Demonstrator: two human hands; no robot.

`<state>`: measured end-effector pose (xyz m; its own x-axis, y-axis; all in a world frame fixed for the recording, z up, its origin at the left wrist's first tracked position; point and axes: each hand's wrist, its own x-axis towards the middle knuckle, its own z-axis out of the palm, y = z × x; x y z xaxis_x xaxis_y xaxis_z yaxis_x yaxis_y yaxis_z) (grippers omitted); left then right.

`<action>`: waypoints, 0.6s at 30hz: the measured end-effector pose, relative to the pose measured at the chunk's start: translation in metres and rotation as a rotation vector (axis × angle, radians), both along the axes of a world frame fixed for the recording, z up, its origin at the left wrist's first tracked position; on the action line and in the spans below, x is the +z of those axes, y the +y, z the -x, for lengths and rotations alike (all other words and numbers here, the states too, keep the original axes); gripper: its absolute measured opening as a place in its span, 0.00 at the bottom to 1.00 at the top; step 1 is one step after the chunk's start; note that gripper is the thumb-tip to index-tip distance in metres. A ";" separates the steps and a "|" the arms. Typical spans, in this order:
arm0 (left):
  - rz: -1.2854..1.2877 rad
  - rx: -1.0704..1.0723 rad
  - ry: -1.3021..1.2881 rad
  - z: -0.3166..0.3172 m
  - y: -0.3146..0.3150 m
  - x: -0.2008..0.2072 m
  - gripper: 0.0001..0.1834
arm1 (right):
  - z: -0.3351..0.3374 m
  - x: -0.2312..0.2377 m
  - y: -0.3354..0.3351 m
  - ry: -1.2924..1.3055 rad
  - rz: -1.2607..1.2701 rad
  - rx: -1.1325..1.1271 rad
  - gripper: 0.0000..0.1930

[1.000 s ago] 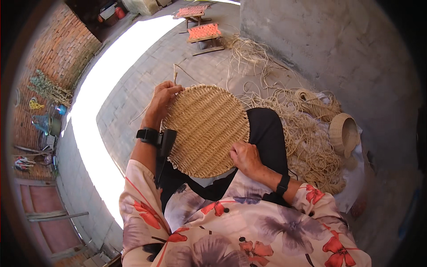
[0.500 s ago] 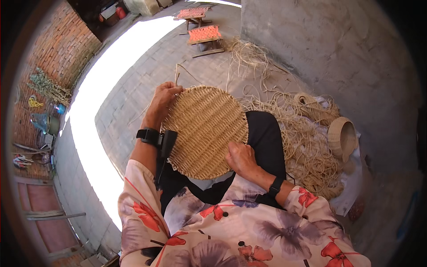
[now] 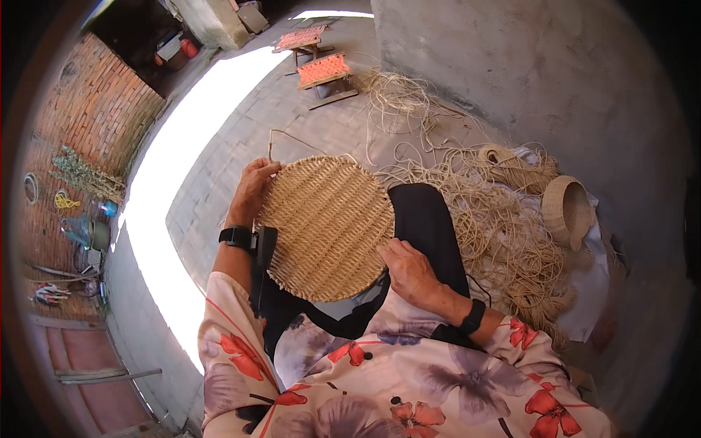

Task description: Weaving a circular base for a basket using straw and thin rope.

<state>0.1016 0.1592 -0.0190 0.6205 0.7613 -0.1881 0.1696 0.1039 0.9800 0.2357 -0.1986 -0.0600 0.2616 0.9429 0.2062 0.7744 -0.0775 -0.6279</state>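
A round, tightly woven straw-coloured mat (image 3: 328,226) lies tilted over my lap, its ribs running across it. My left hand (image 3: 253,188) grips its upper left rim, fingers partly hidden at the edge. From beside those fingers a thin cord (image 3: 296,137) rises in a bent loop and comes back toward the top rim. At the lower right rim, my right hand (image 3: 413,273) is closed, with thumb and fingertips pinching the edge.
On my right, a tangled heap of cord (image 3: 504,248) spreads over white sheeting (image 3: 588,296), with a woven basket (image 3: 566,212) on it. Two low stools with orange woven seats (image 3: 323,70) stand ahead. A plastered wall (image 3: 540,80) rises at the right.
The mat and my left hand sit slightly lower and farther left in view. My right hand has changed from a fist to a fingertip hold on the rim. The cord loop has shifted left.
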 end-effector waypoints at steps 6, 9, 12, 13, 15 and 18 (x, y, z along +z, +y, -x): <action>0.015 0.005 0.021 -0.002 -0.001 0.005 0.09 | 0.002 0.003 0.008 -0.099 0.085 0.129 0.19; 0.005 0.000 0.029 0.000 -0.006 0.006 0.09 | -0.001 0.002 0.007 -0.082 0.092 0.150 0.19; 0.020 -0.002 0.008 0.003 -0.002 0.004 0.09 | -0.008 0.006 0.002 0.017 0.094 0.155 0.18; 0.037 -0.007 0.006 0.002 -0.003 0.005 0.08 | -0.010 0.007 0.001 0.056 0.100 0.148 0.18; 0.036 -0.007 0.007 0.002 -0.003 0.006 0.08 | -0.012 0.005 0.002 0.089 0.060 0.143 0.17; 0.041 -0.018 -0.022 0.003 -0.004 0.011 0.08 | -0.020 -0.001 0.008 0.288 -0.061 0.095 0.14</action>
